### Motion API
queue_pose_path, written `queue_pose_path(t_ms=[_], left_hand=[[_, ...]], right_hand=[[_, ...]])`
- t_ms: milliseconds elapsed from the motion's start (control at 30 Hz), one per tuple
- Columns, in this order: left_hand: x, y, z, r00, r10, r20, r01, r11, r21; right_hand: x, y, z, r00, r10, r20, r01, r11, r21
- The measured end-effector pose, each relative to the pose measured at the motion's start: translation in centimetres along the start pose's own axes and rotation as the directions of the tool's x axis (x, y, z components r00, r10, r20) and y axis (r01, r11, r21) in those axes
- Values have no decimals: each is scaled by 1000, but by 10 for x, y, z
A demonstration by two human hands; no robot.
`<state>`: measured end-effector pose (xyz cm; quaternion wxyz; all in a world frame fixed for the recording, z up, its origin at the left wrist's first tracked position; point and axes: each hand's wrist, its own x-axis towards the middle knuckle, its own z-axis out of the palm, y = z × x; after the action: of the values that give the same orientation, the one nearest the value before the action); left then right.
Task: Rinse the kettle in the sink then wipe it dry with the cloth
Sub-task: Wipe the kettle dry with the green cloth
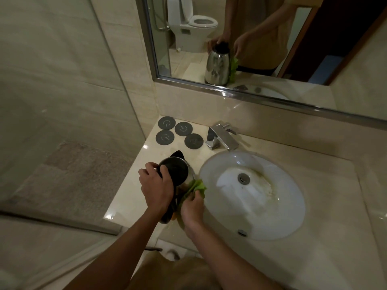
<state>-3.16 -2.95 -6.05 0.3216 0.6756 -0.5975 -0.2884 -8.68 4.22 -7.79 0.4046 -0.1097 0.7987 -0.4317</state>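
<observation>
Steel kettle upright beside white sink, green cloth against its side

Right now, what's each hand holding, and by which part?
Left hand grips the steel kettle at its black handle, near the rim. Right hand holds the green cloth, bunched against the kettle's side.

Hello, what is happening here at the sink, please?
A person is drying a steel kettle on the counter, left of the sink. The left hand grips the kettle at its handle, and the right hand presses a green cloth against its side. No water is visible at the tap.
</observation>
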Motion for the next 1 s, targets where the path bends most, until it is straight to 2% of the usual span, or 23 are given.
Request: queue_pose_path(t_ms=[133,233,433,533,667,767,1000], left_hand=[[-1,2,-1,1000,1,-4,-1,1000,-10],[0,0,-1,1000,-3,5,3,1000,-17],[-1,-1,0,1000,-25,6,25,999,-29],[-2,0,-2,1000,-20,3,20,999,-32],[-2,0,-1,1000,-23,7,23,999,-28],[-1,-2,-1,1000,-19,11,19,1000,-22],[-1,-1,-2,1000,-17,11,17,1000,-14]], right_hand=[[-13,3,12,996,-71,-44,77,983,166],[-13,3,18,991,-114,-67,123,979,165],[-4,20,-3,992,-27,127,-16,943,332],[-3,23,-4,991,-26,128,-23,931,364],[0,15,-3,981,-190,34,170,935,312],[6,8,-6,952,-306,18,287,912,293],[38,-12,-6,985,-172,27,155,936,315]])
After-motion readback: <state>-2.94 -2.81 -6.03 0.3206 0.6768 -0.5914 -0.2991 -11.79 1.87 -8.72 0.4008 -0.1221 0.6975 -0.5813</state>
